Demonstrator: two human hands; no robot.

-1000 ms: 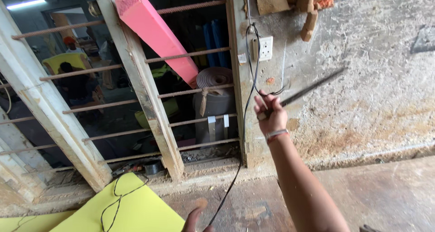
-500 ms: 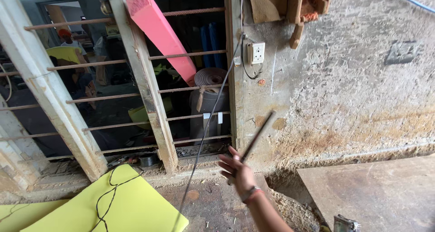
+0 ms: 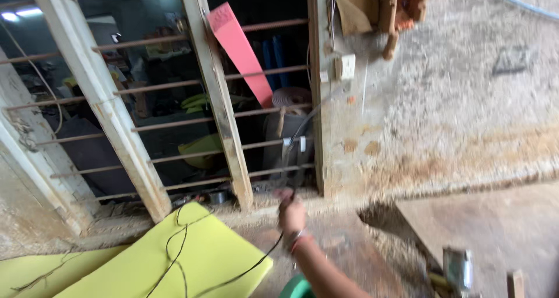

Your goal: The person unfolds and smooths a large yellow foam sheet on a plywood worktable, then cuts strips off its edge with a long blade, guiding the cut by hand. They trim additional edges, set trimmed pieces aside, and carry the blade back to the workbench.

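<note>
Black and thin, the cable [image 3: 294, 139] ran through the right hand [image 3: 291, 213], which was closed around it just above the dusty floor. It looked light and limp, easiest gripped mid-run. From the yellow foam sheet [image 3: 174, 257] it climbed up and right toward the wall socket [image 3: 345, 67]. Left hand unseen.

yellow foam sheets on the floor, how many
2: a large yellow sheet lies below the window bars with a black cable across it, and a second yellow sheet sits at bottom left, partly cut off.
</note>
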